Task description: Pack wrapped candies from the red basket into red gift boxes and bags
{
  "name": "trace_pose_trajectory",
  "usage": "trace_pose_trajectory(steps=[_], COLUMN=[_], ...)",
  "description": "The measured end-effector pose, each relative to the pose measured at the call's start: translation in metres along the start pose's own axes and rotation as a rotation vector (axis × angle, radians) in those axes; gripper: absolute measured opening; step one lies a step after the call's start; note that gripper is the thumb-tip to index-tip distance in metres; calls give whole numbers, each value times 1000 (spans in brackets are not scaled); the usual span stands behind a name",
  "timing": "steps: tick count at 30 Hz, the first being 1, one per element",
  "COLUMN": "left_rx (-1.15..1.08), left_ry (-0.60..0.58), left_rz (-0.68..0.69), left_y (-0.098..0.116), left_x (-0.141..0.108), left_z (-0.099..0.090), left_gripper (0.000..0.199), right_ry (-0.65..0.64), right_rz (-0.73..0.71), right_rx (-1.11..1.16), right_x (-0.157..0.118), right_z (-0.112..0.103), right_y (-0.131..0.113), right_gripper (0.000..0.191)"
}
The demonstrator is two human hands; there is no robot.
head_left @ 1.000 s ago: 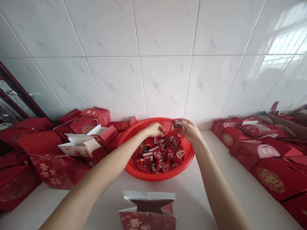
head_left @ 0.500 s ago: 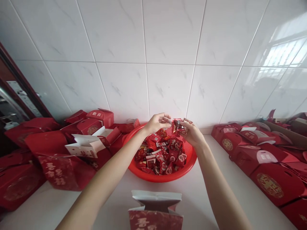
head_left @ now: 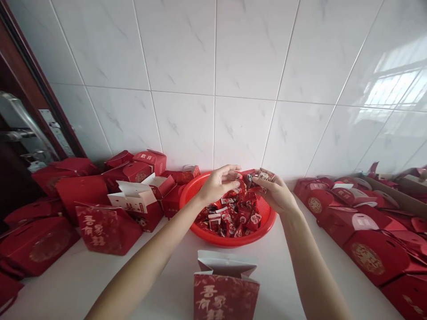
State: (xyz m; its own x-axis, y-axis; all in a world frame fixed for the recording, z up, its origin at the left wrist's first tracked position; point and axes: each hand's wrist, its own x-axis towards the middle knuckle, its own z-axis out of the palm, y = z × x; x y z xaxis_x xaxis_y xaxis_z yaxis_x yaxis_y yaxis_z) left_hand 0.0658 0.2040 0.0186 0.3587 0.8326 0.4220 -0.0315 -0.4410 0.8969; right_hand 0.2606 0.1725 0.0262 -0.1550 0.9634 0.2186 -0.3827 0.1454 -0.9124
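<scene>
A red plastic basket point(head_left: 230, 242) holds a heap of red wrapped candies point(head_left: 230, 218). Above its far side, my right hand point(head_left: 278, 191) grips several wrapped candies point(head_left: 267, 174), one with a pale printed wrapper, between thumb and fingers. Facing it, my left hand point(head_left: 218, 184) has its thumb and fingers curled around a red wrapper, partly hidden by the fingers. In front of the basket stands a red gift box point(head_left: 227, 293) with white inner flaps raised and its top open; its inside is mostly out of sight.
Red gift boxes point(head_left: 106, 229) crowd the left side, some with open tops. Rows of closed red boxes point(head_left: 370, 253) line the right, beside a cardboard carton point(head_left: 383, 186). A tiled wall point(head_left: 247, 129) rises behind the white table point(head_left: 167, 284). A door handle point(head_left: 23, 111) is at far left.
The camera view has shifted, so the basket and open box appear slightly further right. My hands stay over the basket; the candies in my right hand are turned, with a pale wrapper now showing.
</scene>
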Motion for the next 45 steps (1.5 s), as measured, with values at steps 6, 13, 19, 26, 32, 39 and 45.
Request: trace_pose_trajectory(steps=[6, 13, 19, 26, 32, 39, 45], left_rx=[-178, 882, 1377, 1501, 1609, 1243, 1411], left_ry=[-126, -1007, -963, -785, -613, -1130, -1126], left_rz=[-209, -144, 94, -172, -216, -70, -183], left_y=[-11, -34, -47, -45, -30, -9, -21], left_x=[18, 13, 4, 31, 28, -9, -10], left_z=[-5, 38, 63, 4, -11, 17, 19], left_gripper=[39, 60, 69, 57, 59, 41, 52], right_ry=[44, 158, 204, 434, 568, 555, 525], right_rz=[-93, -192, -28, -7, 8, 42, 28], right_rx=[-39, 13, 41, 152, 215, 211, 176], right_x=[0, 3, 20, 32, 31, 31, 28], right_z=[-17, -22, -3, -19, -18, -21, -21], right_y=[-9, -10, 30, 49, 46, 47, 49], right_gripper=[27, 26, 28, 25, 20, 21, 18])
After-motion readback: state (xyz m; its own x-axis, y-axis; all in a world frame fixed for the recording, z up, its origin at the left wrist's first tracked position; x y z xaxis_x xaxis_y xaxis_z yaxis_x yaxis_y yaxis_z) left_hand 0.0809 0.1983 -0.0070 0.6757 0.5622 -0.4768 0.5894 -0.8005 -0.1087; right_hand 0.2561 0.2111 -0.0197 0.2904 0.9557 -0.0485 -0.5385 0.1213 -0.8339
